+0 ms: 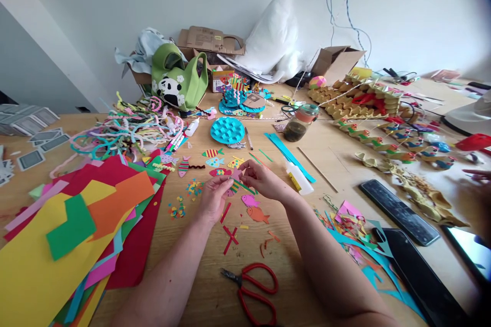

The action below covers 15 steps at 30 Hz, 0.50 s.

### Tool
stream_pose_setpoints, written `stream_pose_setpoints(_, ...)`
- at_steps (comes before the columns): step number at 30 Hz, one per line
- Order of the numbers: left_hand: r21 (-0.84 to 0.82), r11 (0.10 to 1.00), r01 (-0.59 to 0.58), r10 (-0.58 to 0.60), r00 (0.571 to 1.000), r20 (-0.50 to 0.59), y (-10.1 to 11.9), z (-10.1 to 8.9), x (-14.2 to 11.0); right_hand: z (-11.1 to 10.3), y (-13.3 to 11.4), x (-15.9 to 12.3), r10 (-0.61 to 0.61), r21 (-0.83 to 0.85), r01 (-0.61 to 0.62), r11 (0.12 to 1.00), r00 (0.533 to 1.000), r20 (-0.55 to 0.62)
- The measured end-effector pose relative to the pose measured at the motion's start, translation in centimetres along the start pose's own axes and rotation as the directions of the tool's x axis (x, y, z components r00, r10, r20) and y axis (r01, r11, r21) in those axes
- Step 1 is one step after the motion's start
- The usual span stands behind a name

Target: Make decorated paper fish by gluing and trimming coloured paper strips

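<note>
Left hand (215, 198) and right hand (262, 180) both got grip pinched on green-and-yellow striped paper piece (241, 187), over wooden tabletop (180, 255). Red-and-yellow striped paper fish (212, 153) looks done; orange paper fish (257, 214) seems undecorated, tbh.

Striped in green and yellow on the held paper piece (241, 186), plainly orange on the lowest fish (257, 214), bright red on the scissor handles (258, 266).
</note>
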State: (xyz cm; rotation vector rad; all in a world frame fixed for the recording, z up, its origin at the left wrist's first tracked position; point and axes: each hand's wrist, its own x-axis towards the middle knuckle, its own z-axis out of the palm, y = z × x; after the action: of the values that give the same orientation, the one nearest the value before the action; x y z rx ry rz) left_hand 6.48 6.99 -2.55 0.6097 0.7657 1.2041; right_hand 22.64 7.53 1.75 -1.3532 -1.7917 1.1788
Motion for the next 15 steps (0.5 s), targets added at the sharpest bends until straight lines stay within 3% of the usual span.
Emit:
stream_pose_setpoints(4,0.004,1.000,-0.029,0.030,0.997,-0.070,0.1,0.1,0.2,-0.2,0.5,0.1,0.074,-0.058,-0.073,0.996,0.997,0.023)
stream_pose_setpoints(8,0.043,0.998,-0.038,0.041,0.997,-0.068,0.1,0.2,0.2,-0.5,0.9,0.0,0.133,-0.164,-0.127,0.978,0.991,0.025)
stream_pose_setpoints(15,0.223,0.968,-0.111,0.153,0.971,-0.181,-0.6,-0.5,0.7,-1.5,-0.6,-0.6,0.101,-0.289,-0.134,0.948,0.987,-0.127)
